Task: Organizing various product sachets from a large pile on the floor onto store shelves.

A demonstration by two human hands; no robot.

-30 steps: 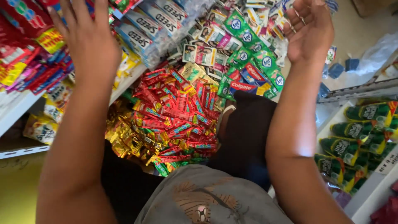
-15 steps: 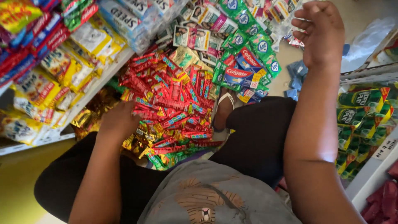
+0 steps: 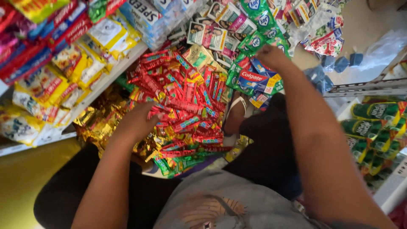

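My left hand (image 3: 140,121) fingertips buried in the red sachet pile (image 3: 186,101), my right hand (image 3: 271,55) fingers hidden behind its knuckles, gold packets (image 3: 97,123) beside my left wrist partly covered.

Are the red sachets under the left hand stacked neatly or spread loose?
Spread loose. The red sachets lie in a jumbled heap at crossing angles on the floor, and the left hand rests on its near edge.

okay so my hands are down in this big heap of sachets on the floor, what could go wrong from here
The left hand rests on the red sachet strips, which lie loosely heaped over the gold packets; pulling some out could likely tangle or mix the two piles. The right hand is among the green sachets and toothpaste packs, so these may slide together. A sandalled foot sits at the heap's edge and might crush packets.
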